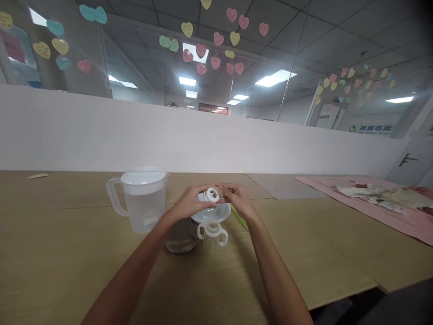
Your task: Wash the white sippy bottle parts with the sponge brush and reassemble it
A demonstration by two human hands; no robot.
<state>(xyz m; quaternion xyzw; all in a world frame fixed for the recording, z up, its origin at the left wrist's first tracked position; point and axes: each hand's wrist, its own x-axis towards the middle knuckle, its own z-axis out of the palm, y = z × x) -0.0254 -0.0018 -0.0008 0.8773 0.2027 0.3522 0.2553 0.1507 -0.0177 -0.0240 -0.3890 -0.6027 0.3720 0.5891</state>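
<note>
Above a white bowl (221, 213), my left hand (190, 201) is closed around a white ring-shaped bottle cap (211, 195) with an opening facing me. My right hand (237, 198) meets it from the other side, its fingers pinched on a small clear piece (220, 193) against the cap; I cannot make out its exact kind. Just below the hands, a clear baby bottle (211, 239) with two white handles stands upright, its top uncovered. A round grey metal container (181, 237) sits beside it, partly hidden by my left forearm.
At left stands a lidded translucent pitcher (145, 203) with liquid inside. A yellow-green utensil (240, 217) lies behind my right wrist. A pink cloth (372, 205) bearing crumpled fabric (379, 196) covers the table's right end. A low white wall (203, 144) borders the back.
</note>
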